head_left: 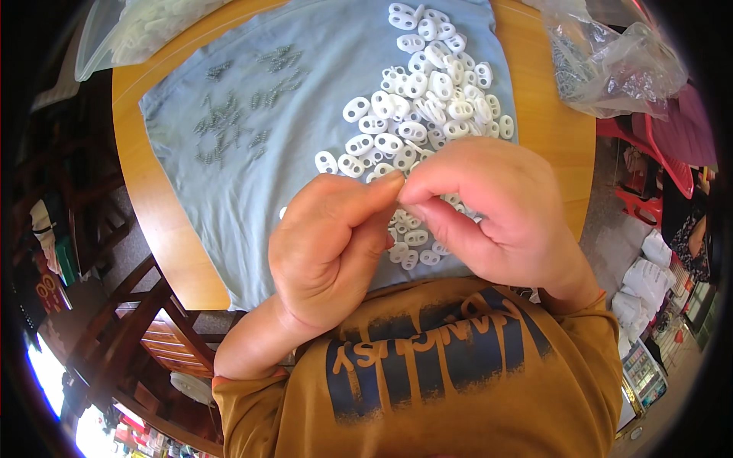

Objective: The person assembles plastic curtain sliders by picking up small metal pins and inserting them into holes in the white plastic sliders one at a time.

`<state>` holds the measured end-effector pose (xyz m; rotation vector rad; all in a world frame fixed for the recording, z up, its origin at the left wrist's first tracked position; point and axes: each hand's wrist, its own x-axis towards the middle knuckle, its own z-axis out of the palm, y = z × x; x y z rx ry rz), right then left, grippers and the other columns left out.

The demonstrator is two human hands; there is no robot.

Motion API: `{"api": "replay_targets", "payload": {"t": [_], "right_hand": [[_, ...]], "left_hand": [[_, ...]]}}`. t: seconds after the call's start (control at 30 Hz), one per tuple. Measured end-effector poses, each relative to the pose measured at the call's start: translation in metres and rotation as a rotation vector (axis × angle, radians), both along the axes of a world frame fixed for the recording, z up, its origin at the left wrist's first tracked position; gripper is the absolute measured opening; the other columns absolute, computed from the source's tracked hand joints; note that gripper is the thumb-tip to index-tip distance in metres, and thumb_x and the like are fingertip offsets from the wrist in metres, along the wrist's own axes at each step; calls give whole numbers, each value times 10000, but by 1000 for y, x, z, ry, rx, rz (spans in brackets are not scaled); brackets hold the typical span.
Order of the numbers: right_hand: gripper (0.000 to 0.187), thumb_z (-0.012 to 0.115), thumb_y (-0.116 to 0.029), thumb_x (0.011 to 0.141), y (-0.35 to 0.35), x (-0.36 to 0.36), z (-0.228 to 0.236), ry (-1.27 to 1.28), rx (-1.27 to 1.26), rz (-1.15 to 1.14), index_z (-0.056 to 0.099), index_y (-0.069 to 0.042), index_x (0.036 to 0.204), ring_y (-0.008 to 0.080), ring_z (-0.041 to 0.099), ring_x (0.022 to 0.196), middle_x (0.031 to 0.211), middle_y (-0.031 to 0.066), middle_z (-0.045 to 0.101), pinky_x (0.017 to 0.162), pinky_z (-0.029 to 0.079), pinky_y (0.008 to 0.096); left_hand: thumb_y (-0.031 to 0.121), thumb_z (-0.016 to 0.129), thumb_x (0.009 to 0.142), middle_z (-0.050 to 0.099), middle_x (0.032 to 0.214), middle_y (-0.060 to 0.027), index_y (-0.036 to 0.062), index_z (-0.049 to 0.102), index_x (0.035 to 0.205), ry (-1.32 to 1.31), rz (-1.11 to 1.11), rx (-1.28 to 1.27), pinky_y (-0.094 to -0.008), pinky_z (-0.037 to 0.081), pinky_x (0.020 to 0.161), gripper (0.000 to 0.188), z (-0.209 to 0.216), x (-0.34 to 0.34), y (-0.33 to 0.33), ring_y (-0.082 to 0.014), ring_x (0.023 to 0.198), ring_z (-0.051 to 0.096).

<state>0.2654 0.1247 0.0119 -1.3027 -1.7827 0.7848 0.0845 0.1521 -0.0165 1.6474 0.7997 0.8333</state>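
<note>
My left hand [324, 240] is closed, thumb and forefinger pinched together over the pile. My right hand [500, 206] meets it fingertip to fingertip, also in a pinch. Whatever sits between the fingertips is too small and covered to make out. Beneath and beyond both hands spreads a heap of white oval plastic cord-lock pieces [439, 84], each with two holes. Small metal coil springs [221, 114] lie in loose clusters farther left. A light blue cloth [321, 84] carries both the ovals and the springs.
The cloth covers most of a wooden table [141, 175]. A clear plastic bag [615, 65] rests at the far right edge, a translucent bin [145, 30] of white pieces at the far left. Wooden chairs [164, 336] stand on the left, a red plastic stool [641, 206] on the right.
</note>
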Motion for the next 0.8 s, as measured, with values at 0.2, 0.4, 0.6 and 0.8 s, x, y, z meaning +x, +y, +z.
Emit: {"api": "replay_targets", "payload": {"t": [0.2,0.4,0.6,0.8], "right_hand": [[166,667,23,736,-2,3,-6,53,-129,-10,603,-34,877,202,600,669,768,75,618,602,470,278],[193,658,-17,755,9,4,-5,-13,-59,0,594,-26,937,217,598,686,797,88,612,622,466,290],[208,640,-7,702,43,7,-8,-407,120,-12,592,-23,904,258,580,761,830,87,596,666,453,353],[211,640,-44,627,61,-4,-20,-640,153,80,593,-53,833,246,531,835,830,65,551,756,415,353]], "left_hand": [[-95,574,812,599,819,-77,-29,608,1013,-59,37,-305,-199,460,561,214,0,1,-2,-101,647,580],[-32,544,870,612,875,-79,-25,561,1066,-243,144,-649,-203,472,613,197,0,-2,8,-106,650,577],[57,562,881,633,870,-118,-11,562,1057,-438,267,-670,-222,451,582,189,10,-7,33,-118,595,547],[64,572,874,630,888,-121,-12,562,1061,-498,247,-725,-204,446,584,203,29,0,62,-98,596,542]]}}
